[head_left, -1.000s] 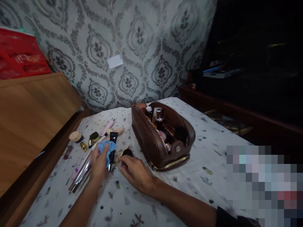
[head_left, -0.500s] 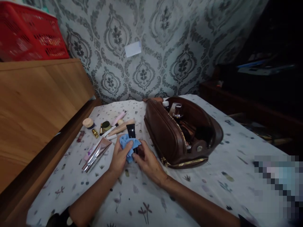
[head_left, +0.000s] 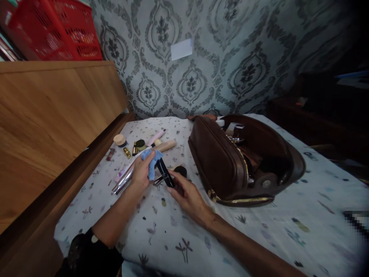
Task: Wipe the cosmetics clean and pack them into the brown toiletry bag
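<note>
Pinched in my left hand is a crumpled light-blue cloth. A glossy black cosmetic tube slants between my hands, and my right hand grips its lower end. The cloth is at the tube's upper end; whether they touch I cannot tell. Just behind the tube lies a round dark item, partly hidden by my right fingers. A silvery-pink tube lies left of my left hand. To the right of my right hand stands an unzipped brown leather bag with bottles inside.
Behind my left hand lie a beige-lidded jar, a small gold tube, a dark green-lidded jar and a beige tube. A wooden cabinet with a red basket borders the left side. A patterned wall rises behind.
The black tube has tipped over from upright to slanting, and the cloth has moved off its front to the upper left. My hands are farther apart. The view has turned left.
</note>
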A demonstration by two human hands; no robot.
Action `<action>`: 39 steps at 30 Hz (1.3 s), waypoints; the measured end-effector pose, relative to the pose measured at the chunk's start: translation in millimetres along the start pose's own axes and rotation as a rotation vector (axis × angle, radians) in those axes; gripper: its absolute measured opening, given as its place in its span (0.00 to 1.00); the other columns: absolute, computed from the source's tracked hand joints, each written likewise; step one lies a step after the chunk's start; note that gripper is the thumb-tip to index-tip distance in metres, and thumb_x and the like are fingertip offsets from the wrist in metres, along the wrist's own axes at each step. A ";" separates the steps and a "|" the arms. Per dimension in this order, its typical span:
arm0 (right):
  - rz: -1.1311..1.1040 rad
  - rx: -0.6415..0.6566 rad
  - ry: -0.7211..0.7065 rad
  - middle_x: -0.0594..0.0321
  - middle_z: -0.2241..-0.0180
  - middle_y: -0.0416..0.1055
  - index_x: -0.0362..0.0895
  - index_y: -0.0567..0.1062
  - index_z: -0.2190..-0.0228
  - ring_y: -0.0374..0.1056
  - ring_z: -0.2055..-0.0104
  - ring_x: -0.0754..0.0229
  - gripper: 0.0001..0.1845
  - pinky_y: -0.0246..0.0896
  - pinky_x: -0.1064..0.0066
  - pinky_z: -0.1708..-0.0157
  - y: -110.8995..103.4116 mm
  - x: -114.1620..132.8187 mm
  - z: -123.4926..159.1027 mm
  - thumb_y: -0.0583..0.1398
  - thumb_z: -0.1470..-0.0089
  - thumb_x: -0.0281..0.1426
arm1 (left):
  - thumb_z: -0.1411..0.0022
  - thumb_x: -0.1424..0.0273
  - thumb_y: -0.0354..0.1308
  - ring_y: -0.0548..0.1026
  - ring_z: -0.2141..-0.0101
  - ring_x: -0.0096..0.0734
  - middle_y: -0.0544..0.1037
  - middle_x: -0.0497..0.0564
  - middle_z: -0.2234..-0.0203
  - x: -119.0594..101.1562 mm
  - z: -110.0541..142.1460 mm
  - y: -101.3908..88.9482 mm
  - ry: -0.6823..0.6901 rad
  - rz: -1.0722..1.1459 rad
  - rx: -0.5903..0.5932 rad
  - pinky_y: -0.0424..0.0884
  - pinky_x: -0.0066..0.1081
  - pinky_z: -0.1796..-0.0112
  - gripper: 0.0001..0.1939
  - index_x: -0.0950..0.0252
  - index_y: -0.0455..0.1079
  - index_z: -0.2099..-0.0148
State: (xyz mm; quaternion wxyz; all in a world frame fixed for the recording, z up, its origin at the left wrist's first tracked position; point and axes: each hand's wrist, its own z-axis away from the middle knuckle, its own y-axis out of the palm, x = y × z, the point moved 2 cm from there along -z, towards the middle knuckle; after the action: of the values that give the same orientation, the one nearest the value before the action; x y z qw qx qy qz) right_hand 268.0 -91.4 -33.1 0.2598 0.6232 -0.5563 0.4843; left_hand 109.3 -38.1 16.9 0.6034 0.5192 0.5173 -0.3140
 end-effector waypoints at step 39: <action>0.203 -0.067 0.098 0.66 0.75 0.66 0.44 0.70 0.66 0.63 0.73 0.63 0.11 0.57 0.72 0.72 -13.5 20.7 -3.8 0.55 0.40 0.39 | 0.56 0.59 0.74 0.62 0.84 0.16 0.67 0.39 0.85 -11.8 3.8 0.1 -0.019 0.061 -0.034 0.58 0.19 0.82 0.20 0.66 0.68 0.74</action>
State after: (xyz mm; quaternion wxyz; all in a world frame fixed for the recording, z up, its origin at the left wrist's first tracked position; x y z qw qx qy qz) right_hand 277.8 -93.9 -10.1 0.2572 0.5304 -0.6191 0.5190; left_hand 107.4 -43.6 27.9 0.6263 0.5214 0.5008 -0.2917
